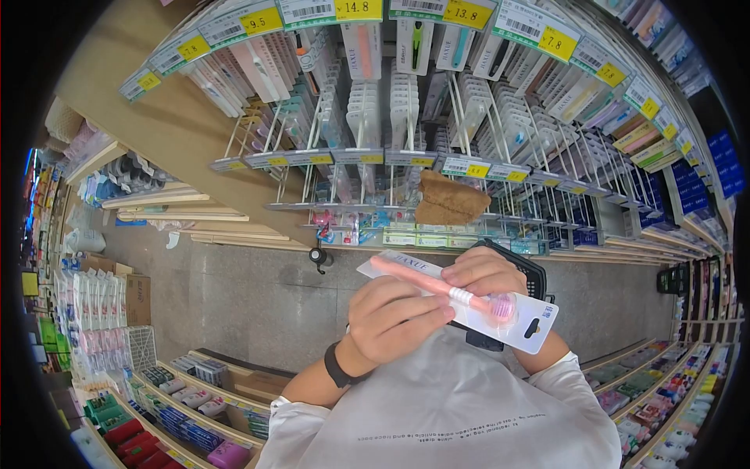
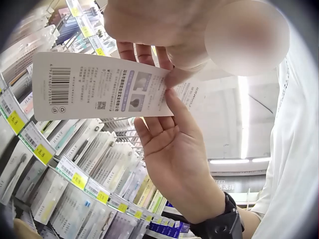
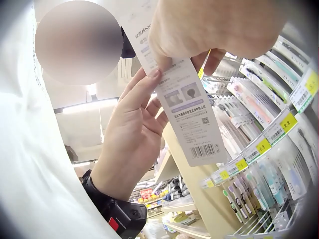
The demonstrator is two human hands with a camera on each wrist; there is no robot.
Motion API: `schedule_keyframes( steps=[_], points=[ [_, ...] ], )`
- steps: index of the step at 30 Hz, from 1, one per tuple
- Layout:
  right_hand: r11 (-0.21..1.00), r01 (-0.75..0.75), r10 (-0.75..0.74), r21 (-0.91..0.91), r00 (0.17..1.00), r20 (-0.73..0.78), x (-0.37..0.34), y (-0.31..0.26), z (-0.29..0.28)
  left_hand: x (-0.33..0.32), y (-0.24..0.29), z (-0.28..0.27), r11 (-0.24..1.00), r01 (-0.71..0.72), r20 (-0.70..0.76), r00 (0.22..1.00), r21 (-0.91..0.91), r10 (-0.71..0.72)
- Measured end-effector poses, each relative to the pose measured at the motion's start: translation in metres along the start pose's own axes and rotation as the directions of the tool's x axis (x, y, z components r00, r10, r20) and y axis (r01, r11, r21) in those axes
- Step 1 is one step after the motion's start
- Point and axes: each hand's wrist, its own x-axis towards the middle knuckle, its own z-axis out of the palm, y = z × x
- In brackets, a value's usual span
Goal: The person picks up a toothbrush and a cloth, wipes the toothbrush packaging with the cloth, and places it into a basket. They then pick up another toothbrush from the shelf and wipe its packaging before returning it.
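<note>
A pink toothbrush in a white blister pack (image 1: 422, 275) is held in front of the white shirt by both hands, its brush head to the right. My left hand (image 1: 394, 316) pinches the pack from the left, fingers across the front by the handle. On the far side, my right hand (image 1: 488, 270) grips the upper edge near the middle. The card back of the toothbrush pack (image 2: 99, 87), with barcode and small pictures, shows in the left wrist view. Both thumbs lie on this printed back, also visible in the right wrist view.
A rack of packaged toothbrushes (image 1: 406, 109) with yellow price tags stands ahead. A black basket (image 1: 535, 277) is just behind the right hand. One brown ragged-edged piece (image 1: 449, 199) shows in front of the lower rack. Low shelves of goods (image 1: 180, 410) stand at the left.
</note>
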Motion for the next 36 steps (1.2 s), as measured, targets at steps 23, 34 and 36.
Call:
schedule_keyframes(
  steps=[23, 34, 36],
  points=[
    [0.679, -0.709, 0.727, 0.188, 0.685, -0.043, 0.003, 0.011, 0.011, -0.009, -0.030, 0.015, 0.530, 0.788, 0.249, 0.607, -0.312, -0.755],
    [0.640, -0.768, 0.768, 0.003, 0.640, 0.024, 0.007, 0.012, 0.007, -0.024, -0.049, 0.028, 0.471, 0.832, 0.306, 0.549, -0.294, -0.778],
    [0.632, -0.772, 0.775, -0.064, 0.632, 0.032, 0.010, 0.011, 0.007, -0.024, -0.052, 0.029, 0.460, 0.843, 0.313, 0.533, -0.279, -0.786]
  ],
)
